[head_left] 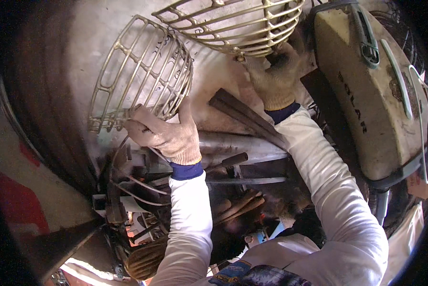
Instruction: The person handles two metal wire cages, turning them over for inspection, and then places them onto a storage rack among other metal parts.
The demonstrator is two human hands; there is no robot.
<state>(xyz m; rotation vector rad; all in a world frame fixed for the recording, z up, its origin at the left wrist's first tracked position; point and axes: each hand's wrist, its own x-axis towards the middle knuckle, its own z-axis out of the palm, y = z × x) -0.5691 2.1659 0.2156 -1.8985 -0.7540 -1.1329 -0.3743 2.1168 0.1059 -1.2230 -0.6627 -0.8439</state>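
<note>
Two curved, brass-coloured metal grilles with open bars lie against a pale, marked surface [87,62]. My left hand [165,136], in a soiled knit glove with a dark blue cuff, grips the lower rim of the left grille [142,62], its thumb and fingers spread along the edge. Higher up on the right, my right hand [273,78], gloved the same way, is closed at the lower end of the right grille [237,28]. Some of its fingers are hidden behind the bars. The two grilles come close to each other at their upper corners.
A large cream housing [366,105] with grey trim stands at the right. Below my hands are a flat dark bar [245,114], a grey metal tube [242,148], a thin rod [247,180] and several wooden pieces [240,206]. Looped cable [133,183] hangs at the left.
</note>
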